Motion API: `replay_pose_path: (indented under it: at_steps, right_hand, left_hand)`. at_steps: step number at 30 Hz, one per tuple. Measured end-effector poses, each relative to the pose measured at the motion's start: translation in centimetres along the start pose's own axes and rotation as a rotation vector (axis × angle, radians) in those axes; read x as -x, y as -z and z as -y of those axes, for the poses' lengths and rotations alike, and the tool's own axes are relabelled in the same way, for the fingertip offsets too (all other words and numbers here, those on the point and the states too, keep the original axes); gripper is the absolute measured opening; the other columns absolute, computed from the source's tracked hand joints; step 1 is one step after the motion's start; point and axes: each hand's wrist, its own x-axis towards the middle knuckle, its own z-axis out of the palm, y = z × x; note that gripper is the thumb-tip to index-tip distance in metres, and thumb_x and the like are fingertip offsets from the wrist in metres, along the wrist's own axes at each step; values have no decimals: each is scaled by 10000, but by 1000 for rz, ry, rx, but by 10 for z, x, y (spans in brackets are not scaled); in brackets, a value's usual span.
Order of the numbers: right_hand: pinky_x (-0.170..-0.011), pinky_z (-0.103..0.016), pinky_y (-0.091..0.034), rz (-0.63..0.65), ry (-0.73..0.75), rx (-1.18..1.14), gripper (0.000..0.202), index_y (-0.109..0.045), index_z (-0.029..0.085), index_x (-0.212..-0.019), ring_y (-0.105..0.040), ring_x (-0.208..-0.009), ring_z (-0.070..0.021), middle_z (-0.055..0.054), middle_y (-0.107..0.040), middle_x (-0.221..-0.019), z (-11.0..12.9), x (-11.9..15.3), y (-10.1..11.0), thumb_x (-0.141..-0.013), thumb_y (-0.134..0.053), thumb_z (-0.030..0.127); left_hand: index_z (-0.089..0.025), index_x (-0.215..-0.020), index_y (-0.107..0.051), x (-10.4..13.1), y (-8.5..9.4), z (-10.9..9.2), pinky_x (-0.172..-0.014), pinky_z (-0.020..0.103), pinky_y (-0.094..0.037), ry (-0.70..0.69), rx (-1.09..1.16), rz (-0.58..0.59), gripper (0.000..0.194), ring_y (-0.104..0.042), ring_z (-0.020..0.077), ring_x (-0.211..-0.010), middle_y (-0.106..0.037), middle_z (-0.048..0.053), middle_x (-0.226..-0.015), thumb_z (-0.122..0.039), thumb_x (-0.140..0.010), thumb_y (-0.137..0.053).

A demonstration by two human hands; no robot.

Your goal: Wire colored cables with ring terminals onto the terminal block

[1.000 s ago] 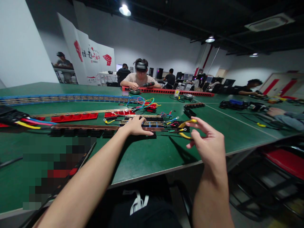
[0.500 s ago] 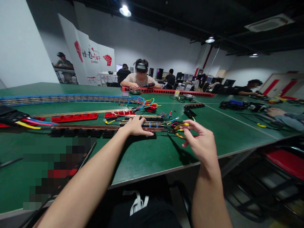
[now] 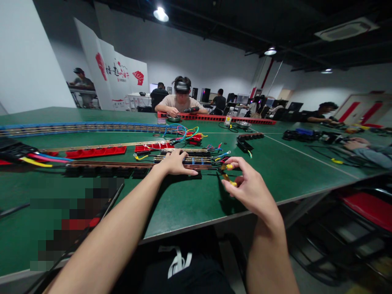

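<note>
My left hand [image 3: 174, 163] lies across a bundle of black rail strips [image 3: 200, 161] carrying copper-coloured bars. Its fingers are spread and its thumb stretches out along the near side. At the right end of these strips, my right hand [image 3: 249, 183] has its thumb and fingers around the two yellow handles of a pair of pliers [image 3: 229, 182]. The handles stand apart, and the plier jaws are dark and hard to make out among the wire ends. Short coloured wires [image 3: 225, 154] with ring terminals stick out just beyond the pliers.
Long brown-topped black rails [image 3: 113, 164] run leftward to a black connector block [image 3: 16, 151]. Red rail pieces [image 3: 96, 152] and a blue rail [image 3: 76, 129] lie behind. A short black rail piece [image 3: 245, 145] sits right. Across the table, a person [image 3: 182, 100] works.
My right hand has moved left and slightly down with the pliers, closer to the strips' wire ends, and its fingers now wrap both handles. My left hand stays put.
</note>
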Motion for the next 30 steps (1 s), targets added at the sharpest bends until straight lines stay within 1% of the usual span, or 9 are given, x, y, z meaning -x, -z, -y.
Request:
replay_pose_path:
  at_steps: [5,9,14,18,20,23,27,30]
  right_hand:
    - [-588,-226,-502,46,51,6,443,-578,236,-1200,-579,-718,-119,-55,-602,-1101,-4,0,-1,-762,-583,169]
    - [-608,-231,-470,116,94,71,516,-596,254,-1278,-531,-634,-96,-23,-622,-995,-4,1,1,-777,-554,136]
    - [-701,-237,-454,243,178,193,557,-592,281,-1318,-590,-772,-133,-15,-657,-911,-1,2,2,-803,-515,85]
    - [-652,-210,-437,299,256,284,583,-584,308,-1329,-579,-684,-112,-9,-675,-878,-1,4,1,-814,-488,52]
    - [-645,-197,-434,318,284,315,608,-596,319,-1315,-587,-675,-106,-8,-681,-862,-2,6,0,-801,-472,20]
    - [-674,-196,-443,353,288,352,651,-624,348,-1279,-626,-727,-114,-10,-699,-880,-3,7,-1,-775,-447,-23]
    - [-735,-232,-460,392,259,386,692,-620,376,-1277,-665,-838,-149,-7,-728,-957,-1,8,-2,-761,-426,-42]
    - [-737,-252,-464,392,256,418,682,-623,370,-1277,-671,-838,-164,-3,-743,-954,2,9,-2,-776,-413,-43]
  left_hand:
    - [-236,-1375,-472,1,1,-1,-1103,526,-283,10,15,5,1102,-328,399,-1362,-327,164,-1507,-958,-543,-447]
    - [-231,-1386,-465,1,0,-1,-1105,523,-286,13,4,1,1113,-332,402,-1363,-321,171,-1508,-960,-545,-444]
    - [-208,-1375,-481,0,-1,0,-1091,525,-310,-5,-14,-23,1128,-353,403,-1349,-334,193,-1493,-972,-548,-423]
    - [-215,-1373,-480,0,-1,0,-1096,535,-298,0,-10,-14,1116,-344,410,-1352,-329,177,-1502,-966,-550,-429]
    - [-228,-1378,-471,0,-1,0,-1106,529,-284,8,-3,-5,1106,-323,403,-1368,-326,163,-1508,-960,-549,-439]
    - [-231,-1373,-472,0,-1,0,-1106,522,-287,2,8,-9,1100,-319,394,-1371,-336,156,-1503,-958,-549,-443]
    - [-226,-1359,-486,0,-2,2,-1091,521,-312,-15,3,-29,1094,-337,392,-1360,-355,161,-1491,-962,-550,-436]
    - [-225,-1355,-489,-1,-3,3,-1087,534,-314,-23,2,-36,1095,-340,393,-1357,-356,169,-1486,-966,-551,-429]
